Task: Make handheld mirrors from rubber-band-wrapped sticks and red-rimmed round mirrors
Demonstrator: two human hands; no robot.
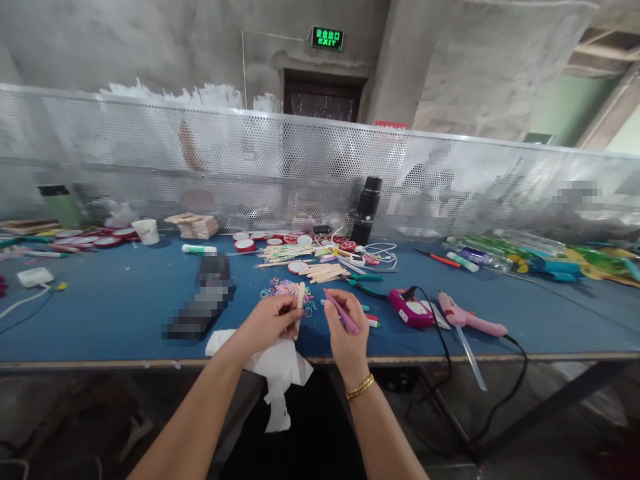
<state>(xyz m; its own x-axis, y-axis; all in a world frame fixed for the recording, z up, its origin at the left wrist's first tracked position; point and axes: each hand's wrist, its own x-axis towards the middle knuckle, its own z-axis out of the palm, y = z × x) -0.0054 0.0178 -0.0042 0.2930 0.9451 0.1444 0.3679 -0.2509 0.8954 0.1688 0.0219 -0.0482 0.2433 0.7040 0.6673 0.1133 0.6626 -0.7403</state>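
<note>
My left hand (275,321) is closed around a pale wooden craft stick (301,297), which stands nearly upright between thumb and fingers. In my right hand (350,330) a purple marker pen (342,312) is gripped, its tip pointing up and left toward the stick; the two stay apart. Just beyond the hands lies a pile of small colourful rubber bands (285,288). Several wooden sticks (325,273) are heaped behind that pile. White tissue paper (279,363) hangs over the table edge below my left hand.
On the right lie a pink glue gun (473,319) with a cable and a magenta box (410,309). A black bottle (367,210) stands before the perforated metal screen (240,160). Red-rimmed round pieces (245,245), a paper cup (147,231) and a white-green glue stick (199,250) sit further back.
</note>
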